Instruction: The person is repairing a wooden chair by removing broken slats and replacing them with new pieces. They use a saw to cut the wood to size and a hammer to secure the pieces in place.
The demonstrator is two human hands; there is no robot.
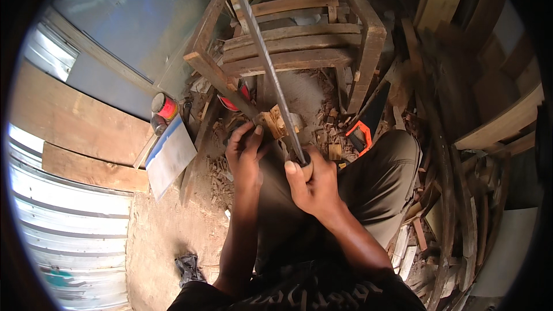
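My right hand (pixel 315 187) is closed around the rounded brown handle (pixel 307 171) of a long tool. Its narrow grey metal bar (pixel 262 52) rises away from me past the chair, but I cannot tell its exact kind. My left hand (pixel 246 152) is raised beside it, thumb and fingers pinched at the edge of a rough, light-coloured piece of wood (pixel 276 122). That piece lies against the near end of a timber of the wooden chair frame (pixel 294 60). The chair has slatted parts and stands in front of my knees; the bar hides some of it.
An orange-handled handsaw (pixel 361 136) leans by my right knee. Left are a red can (pixel 165 106), a second red can (pixel 233 99) and a white-and-blue sheet (pixel 171 158). Wood scraps litter the floor; long boards (pixel 443 196) stack along the right. A dark crumpled item (pixel 189 268) lies lower left.
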